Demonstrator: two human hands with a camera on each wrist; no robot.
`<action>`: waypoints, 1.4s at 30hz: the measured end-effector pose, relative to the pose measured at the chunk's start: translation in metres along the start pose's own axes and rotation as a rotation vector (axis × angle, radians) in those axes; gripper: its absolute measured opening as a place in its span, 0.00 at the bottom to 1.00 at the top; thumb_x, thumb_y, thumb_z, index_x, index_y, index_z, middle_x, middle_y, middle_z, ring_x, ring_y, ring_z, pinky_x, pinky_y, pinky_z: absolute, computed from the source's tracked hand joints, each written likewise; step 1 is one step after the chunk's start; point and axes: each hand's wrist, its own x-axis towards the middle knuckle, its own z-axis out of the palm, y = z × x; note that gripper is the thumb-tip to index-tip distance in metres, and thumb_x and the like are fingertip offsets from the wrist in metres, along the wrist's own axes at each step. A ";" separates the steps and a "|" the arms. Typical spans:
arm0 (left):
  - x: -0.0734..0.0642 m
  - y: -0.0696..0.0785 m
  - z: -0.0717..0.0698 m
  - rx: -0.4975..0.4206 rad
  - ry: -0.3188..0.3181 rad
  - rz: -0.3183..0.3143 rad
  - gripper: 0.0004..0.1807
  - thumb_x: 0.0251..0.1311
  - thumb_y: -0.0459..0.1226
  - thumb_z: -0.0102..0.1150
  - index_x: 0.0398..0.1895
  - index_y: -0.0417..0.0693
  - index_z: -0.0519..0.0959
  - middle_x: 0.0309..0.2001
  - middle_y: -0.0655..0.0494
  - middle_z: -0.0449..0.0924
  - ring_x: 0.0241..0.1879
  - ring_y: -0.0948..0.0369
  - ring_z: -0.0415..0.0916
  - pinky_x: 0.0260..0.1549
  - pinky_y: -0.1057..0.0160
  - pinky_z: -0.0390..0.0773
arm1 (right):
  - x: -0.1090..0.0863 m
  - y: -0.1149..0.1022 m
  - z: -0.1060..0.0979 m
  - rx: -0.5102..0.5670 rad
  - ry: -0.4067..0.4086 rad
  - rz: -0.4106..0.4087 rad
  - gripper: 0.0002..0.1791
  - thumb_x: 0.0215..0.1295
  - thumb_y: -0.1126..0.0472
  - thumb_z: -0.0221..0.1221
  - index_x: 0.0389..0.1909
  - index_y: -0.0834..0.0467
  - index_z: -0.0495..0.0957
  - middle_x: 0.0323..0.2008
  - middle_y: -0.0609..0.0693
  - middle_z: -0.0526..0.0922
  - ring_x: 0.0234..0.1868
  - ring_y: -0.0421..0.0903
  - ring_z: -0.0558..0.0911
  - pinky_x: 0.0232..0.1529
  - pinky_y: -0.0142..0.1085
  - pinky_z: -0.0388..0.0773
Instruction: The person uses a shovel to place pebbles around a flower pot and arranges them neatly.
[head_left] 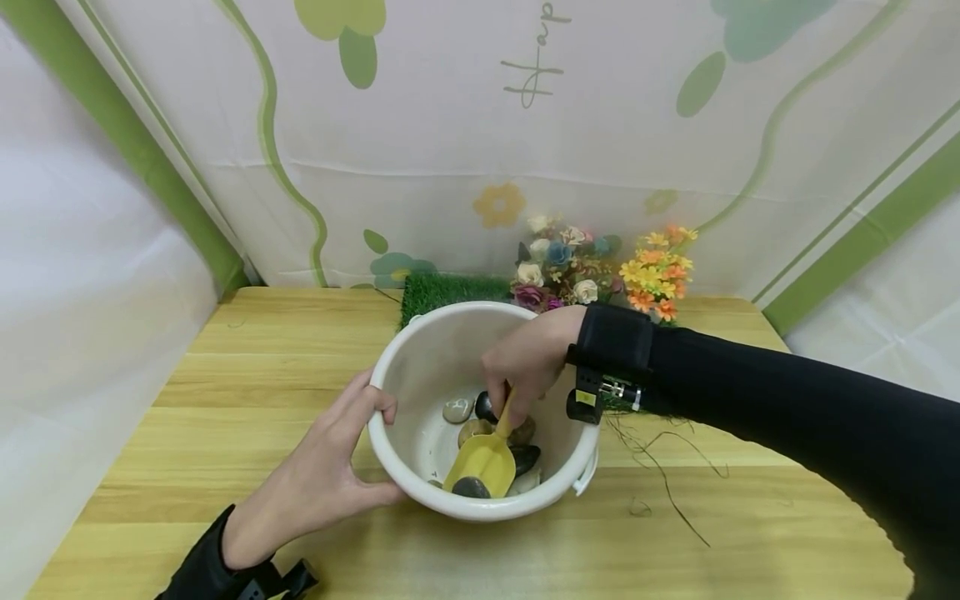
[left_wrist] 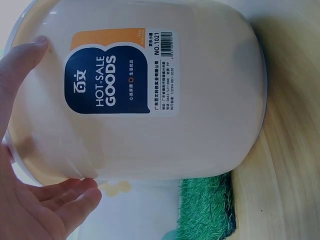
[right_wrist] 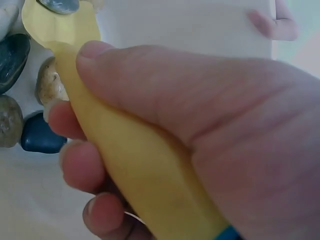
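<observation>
A white bucket (head_left: 480,504) stands on the table, and my left hand (head_left: 322,475) grips its left side, fingers hooked over the rim and thumb against the outer wall. The left wrist view shows a printed label (left_wrist: 122,72) on that wall. Inside the bucket, my right hand (head_left: 528,358) holds a yellow toy shovel (head_left: 487,462) by its handle, thumb along the top and fingers curled beneath. On the shovel's blade lies a dark grey stone (head_left: 471,487). Several other stones sit around the blade on the bucket's floor, among them a pale grey stone (head_left: 457,409) and a black stone (head_left: 527,458).
Behind the bucket lies a green turf mat (head_left: 450,289) with mixed artificial flowers (head_left: 558,262) and yellow-orange flowers (head_left: 656,271). Thin brown strands (head_left: 667,475) are strewn on the wooden table (head_left: 750,533) at right. A patterned white curtain (head_left: 420,125) hangs at the back.
</observation>
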 end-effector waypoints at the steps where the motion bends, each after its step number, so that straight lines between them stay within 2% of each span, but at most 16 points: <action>1: 0.000 0.000 0.000 0.001 -0.001 -0.001 0.34 0.35 0.52 0.73 0.41 0.53 0.62 0.57 0.55 0.62 0.57 0.55 0.62 0.38 0.62 0.77 | 0.003 0.009 0.003 -0.002 0.003 -0.014 0.08 0.62 0.52 0.58 0.24 0.42 0.80 0.15 0.39 0.70 0.15 0.38 0.67 0.21 0.31 0.62; 4: 0.000 0.001 0.000 0.003 -0.001 -0.001 0.34 0.35 0.51 0.73 0.40 0.52 0.62 0.58 0.55 0.61 0.57 0.55 0.61 0.38 0.61 0.77 | 0.014 0.037 0.010 -0.012 0.002 -0.026 0.05 0.60 0.46 0.58 0.30 0.37 0.82 0.18 0.37 0.74 0.16 0.37 0.70 0.21 0.31 0.66; 7: 0.000 0.001 0.000 0.006 -0.003 -0.003 0.34 0.35 0.51 0.73 0.40 0.51 0.62 0.59 0.54 0.60 0.58 0.55 0.60 0.38 0.61 0.77 | 0.015 0.041 0.011 0.002 0.000 -0.017 0.05 0.60 0.44 0.58 0.34 0.35 0.81 0.20 0.37 0.76 0.17 0.37 0.71 0.21 0.32 0.68; 11: 0.000 0.002 -0.001 0.006 -0.013 -0.015 0.34 0.36 0.52 0.73 0.40 0.51 0.62 0.60 0.54 0.60 0.58 0.55 0.60 0.39 0.61 0.77 | 0.006 0.024 0.006 -0.005 0.023 -0.015 0.05 0.60 0.47 0.58 0.36 0.35 0.81 0.23 0.35 0.78 0.19 0.37 0.72 0.24 0.32 0.69; 18: -0.001 0.002 -0.001 0.000 -0.018 -0.023 0.34 0.36 0.53 0.72 0.41 0.52 0.62 0.58 0.54 0.61 0.57 0.55 0.61 0.38 0.61 0.77 | -0.012 -0.017 -0.008 0.013 0.049 -0.016 0.08 0.62 0.58 0.58 0.39 0.48 0.83 0.30 0.35 0.79 0.23 0.36 0.68 0.28 0.30 0.63; 22: -0.001 0.002 -0.001 -0.003 -0.019 -0.025 0.34 0.37 0.53 0.72 0.41 0.52 0.62 0.58 0.54 0.61 0.57 0.55 0.61 0.37 0.61 0.77 | -0.016 -0.018 -0.010 0.016 0.065 -0.046 0.09 0.63 0.59 0.56 0.42 0.50 0.82 0.30 0.36 0.79 0.21 0.36 0.66 0.28 0.29 0.61; 29: 0.000 0.001 -0.001 -0.002 -0.010 -0.009 0.34 0.35 0.52 0.73 0.40 0.52 0.62 0.59 0.53 0.60 0.58 0.54 0.60 0.38 0.60 0.77 | -0.021 -0.013 -0.014 0.042 0.095 -0.074 0.10 0.64 0.58 0.56 0.44 0.49 0.81 0.38 0.35 0.80 0.24 0.36 0.72 0.30 0.30 0.67; 36: 0.001 0.001 -0.001 0.001 -0.007 -0.004 0.34 0.36 0.53 0.73 0.40 0.51 0.62 0.56 0.55 0.62 0.57 0.55 0.62 0.38 0.61 0.77 | -0.025 -0.010 -0.014 0.107 0.113 -0.036 0.10 0.63 0.58 0.57 0.42 0.46 0.82 0.35 0.35 0.81 0.22 0.44 0.75 0.25 0.31 0.67; 42: 0.000 0.001 0.000 0.002 -0.001 -0.004 0.34 0.35 0.52 0.73 0.40 0.50 0.62 0.58 0.54 0.61 0.58 0.55 0.60 0.39 0.60 0.77 | -0.027 -0.011 -0.015 0.112 0.133 -0.039 0.09 0.62 0.57 0.57 0.40 0.44 0.83 0.31 0.36 0.81 0.18 0.37 0.70 0.21 0.30 0.65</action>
